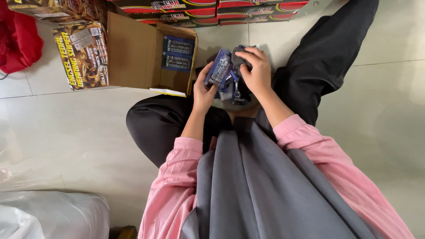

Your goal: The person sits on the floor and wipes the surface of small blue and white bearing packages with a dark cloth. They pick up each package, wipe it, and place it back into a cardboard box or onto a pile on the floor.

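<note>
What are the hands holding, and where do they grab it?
Left hand grips a blue hinge pack by its lower edge. Right hand rests on top of more packs.

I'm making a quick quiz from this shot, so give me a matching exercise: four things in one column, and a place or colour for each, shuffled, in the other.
Things:
1. open cardboard box
2. red bag
3. blue packs
4. white plastic bag

Places or colours:
A. bottom left corner of the floor
B. held in both hands, left hand and right hand
C. top left corner
D. lying on its side, two blue packs inside

Pairs: 1-D, 2-C, 3-B, 4-A
</note>
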